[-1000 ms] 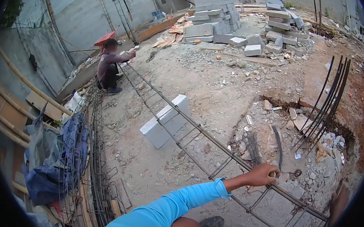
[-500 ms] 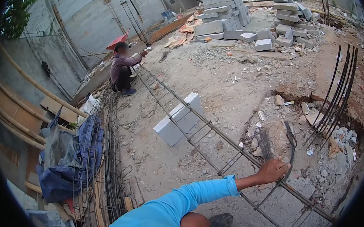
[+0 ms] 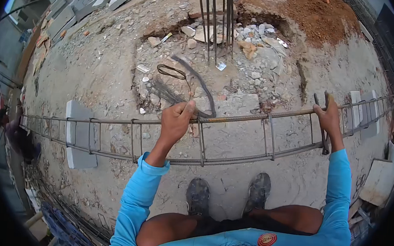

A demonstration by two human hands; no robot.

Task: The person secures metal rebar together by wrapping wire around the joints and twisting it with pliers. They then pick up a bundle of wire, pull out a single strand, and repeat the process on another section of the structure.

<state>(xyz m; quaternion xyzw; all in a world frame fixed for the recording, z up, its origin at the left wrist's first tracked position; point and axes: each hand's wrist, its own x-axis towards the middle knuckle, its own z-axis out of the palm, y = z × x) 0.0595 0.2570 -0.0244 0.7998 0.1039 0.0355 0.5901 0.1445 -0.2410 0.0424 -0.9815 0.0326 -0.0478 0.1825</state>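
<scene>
A long rebar cage [image 3: 235, 161] lies across the view, raised on white blocks [image 3: 81, 135]. My left hand [image 3: 176, 120] is closed at its far top bar, with a thin wire loop [image 3: 172, 72] rising from the fingers. A dark strap-like strip [image 3: 199, 84] curves on the ground just beyond that hand. Over the same bar farther right, my right hand [image 3: 330, 117] grips a dark metal tool [image 3: 325, 143], whose handles stick out above and below the fingers.
Upright rebar rods [image 3: 216, 28] stand in a rubble-filled pit beyond the cage. Another person [image 3: 16, 133] crouches at the cage's far left end. Grey blocks [image 3: 118, 0] lie at upper left, reddish soil [image 3: 318, 17] at upper right. A pale slab [image 3: 379, 182] is at right.
The view has swung right and down, bringing my right hand with the tool, my shoes and the pit into sight. The wire loop now shows above my left hand.
</scene>
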